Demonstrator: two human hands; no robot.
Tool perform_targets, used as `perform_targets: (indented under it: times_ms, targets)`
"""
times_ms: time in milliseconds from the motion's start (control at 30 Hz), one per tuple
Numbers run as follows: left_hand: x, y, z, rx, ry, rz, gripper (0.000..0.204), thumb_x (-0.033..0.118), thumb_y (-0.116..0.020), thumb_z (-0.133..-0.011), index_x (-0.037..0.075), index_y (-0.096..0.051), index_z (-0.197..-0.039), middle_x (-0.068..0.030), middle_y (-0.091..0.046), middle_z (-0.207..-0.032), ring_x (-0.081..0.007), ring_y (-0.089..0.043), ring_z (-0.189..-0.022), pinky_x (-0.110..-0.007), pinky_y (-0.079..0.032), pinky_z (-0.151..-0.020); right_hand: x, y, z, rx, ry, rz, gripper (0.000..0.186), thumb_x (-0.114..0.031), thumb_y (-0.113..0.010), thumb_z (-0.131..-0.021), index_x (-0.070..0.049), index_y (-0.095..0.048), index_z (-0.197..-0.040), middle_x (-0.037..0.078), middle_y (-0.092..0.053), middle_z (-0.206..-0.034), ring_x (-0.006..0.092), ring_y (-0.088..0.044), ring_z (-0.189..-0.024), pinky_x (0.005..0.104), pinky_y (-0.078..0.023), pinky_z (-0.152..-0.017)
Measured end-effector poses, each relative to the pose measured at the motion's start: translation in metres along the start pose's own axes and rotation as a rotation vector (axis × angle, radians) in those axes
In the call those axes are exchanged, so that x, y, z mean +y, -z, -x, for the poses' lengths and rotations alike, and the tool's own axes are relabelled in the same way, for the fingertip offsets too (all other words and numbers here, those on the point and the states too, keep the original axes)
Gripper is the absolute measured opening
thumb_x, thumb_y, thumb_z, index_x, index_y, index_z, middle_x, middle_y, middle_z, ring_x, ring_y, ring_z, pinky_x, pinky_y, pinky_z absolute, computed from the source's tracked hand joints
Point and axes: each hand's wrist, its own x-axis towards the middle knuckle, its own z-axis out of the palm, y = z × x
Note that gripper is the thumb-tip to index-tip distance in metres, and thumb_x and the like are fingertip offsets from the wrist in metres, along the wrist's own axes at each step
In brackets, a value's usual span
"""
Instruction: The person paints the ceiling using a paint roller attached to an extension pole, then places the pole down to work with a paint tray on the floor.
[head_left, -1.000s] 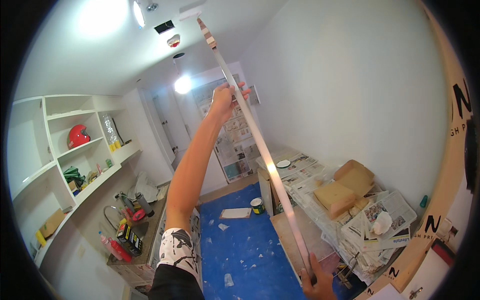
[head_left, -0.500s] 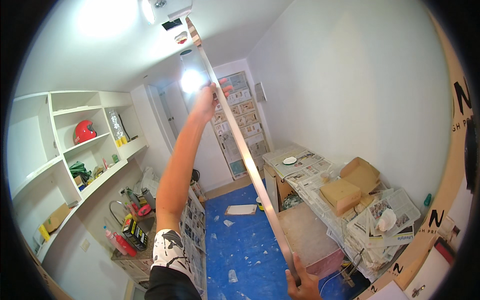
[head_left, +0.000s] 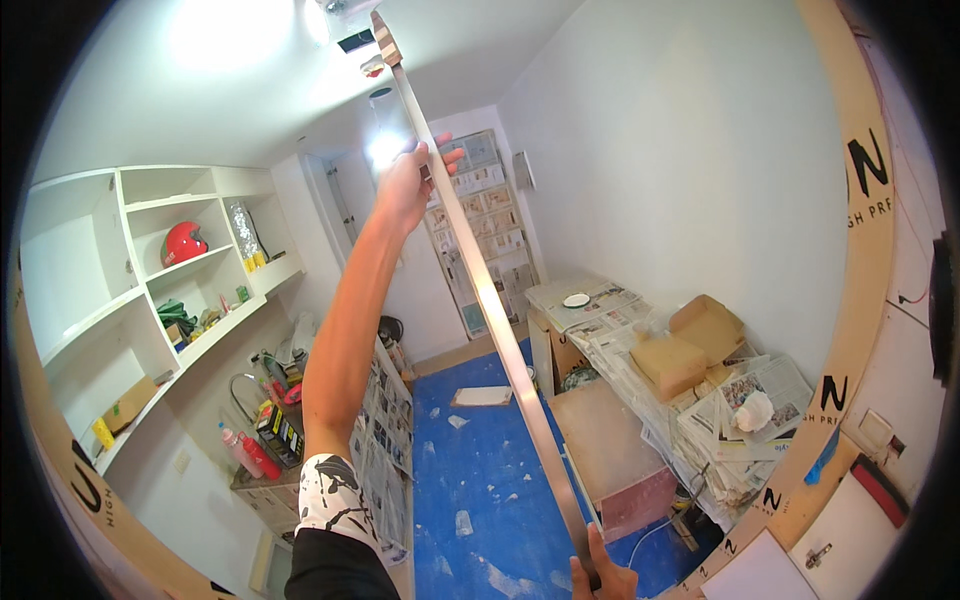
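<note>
A long, thin, pale strip with a metallic sheen [head_left: 490, 300] slants from the ceiling area at the upper middle down to the lower right. Its upper end is a wider brown striped piece [head_left: 386, 42]. My left hand [head_left: 408, 185], arm stretched up and forward, is closed on the strip's upper part, thumb on the near side and some fingers extended past it. Low in the picture, my right hand [head_left: 603, 570] grips the strip's lower end between thumb and fingers. Whether the striped end touches the ceiling [head_left: 300, 95] I cannot tell.
White shelves [head_left: 185, 210] with a red helmet [head_left: 184, 243] line the left wall, above a counter with bottles. Blue sheeting [head_left: 450, 500] with scraps covers the floor. At right, a newspaper-covered surface [head_left: 610, 330] bears an open cardboard box [head_left: 668, 364]. Bright lights shine overhead.
The strip and my left hand have shifted slightly upward in view. My view has turned a little, so shelves and ceiling opening appear farther right. Both hands keep their hold.
</note>
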Motion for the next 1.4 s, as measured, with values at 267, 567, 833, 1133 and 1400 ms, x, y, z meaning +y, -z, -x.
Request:
perform_targets:
  times_ms: [267,567,833,1133,1400]
  targets:
    - [0.012,0.007,-0.003,0.035,0.039,0.022,0.036,0.011,-0.026,-0.102,-0.007,-0.038,-0.131,-0.0165,-0.05,-0.131,-0.025,-0.059,-0.106,-0.033,-0.051,-0.083,-0.023,-0.005,0.011,0.069,0.102,-0.049,0.05,-0.015,-0.055,-0.094,-0.011,-0.041,-0.142,0.024,-0.06,-0.114,0.0372,-0.063,-0.07,0.0394,-0.048,-0.058]
    - [-0.04,0.062,-0.071,-0.054,0.009,0.072,0.05,0.005,-0.03,-0.1,-0.014,-0.01,-0.141,-0.0241,-0.047,-0.131,-0.0309,-0.056,-0.112,-0.034,-0.053,-0.082,-0.009,-0.066,-0.068,0.169,0.168,-0.026,0.047,-0.016,-0.057,-0.093,-0.011,-0.046,-0.139,0.021,-0.064,-0.089,0.0172,-0.047,-0.05,0.0323,-0.043,-0.049]
    - [-0.086,0.11,-0.114,-0.057,0.037,0.026,0.038,0.011,-0.027,-0.102,-0.009,-0.029,-0.134,-0.0184,-0.051,-0.131,-0.0287,-0.06,-0.106,-0.035,-0.054,-0.083,0.001,-0.111,-0.124,0.181,0.179,-0.036,0.049,-0.014,-0.058,-0.092,-0.01,-0.045,-0.14,0.017,-0.059,-0.069,0.0147,-0.04,-0.046,0.0332,-0.038,-0.045]
    - [-0.084,0.117,-0.049,-0.054,0.059,0.021,0.036,0.011,-0.035,-0.101,-0.009,-0.038,-0.131,-0.0191,-0.053,-0.129,-0.0287,-0.06,-0.106,-0.037,-0.051,-0.086,0.011,-0.116,-0.08,0.195,0.097,0.063,0.05,-0.013,-0.061,-0.091,-0.013,-0.047,-0.139,0.016,-0.055,-0.061,0.0193,-0.04,-0.043,0.0354,-0.038,-0.043]
    - [-0.076,0.156,-0.065,-0.015,0.011,0.015,0.035,0.009,-0.036,-0.1,-0.01,-0.043,-0.128,-0.0197,-0.054,-0.128,-0.0252,-0.062,-0.102,-0.031,-0.055,-0.078,0.01,-0.158,-0.098,0.091,0.048,0.015,0.051,-0.018,-0.06,-0.092,-0.016,-0.044,-0.141,0.018,-0.054,-0.06,0.0213,-0.043,-0.043,0.0374,-0.038,-0.043]
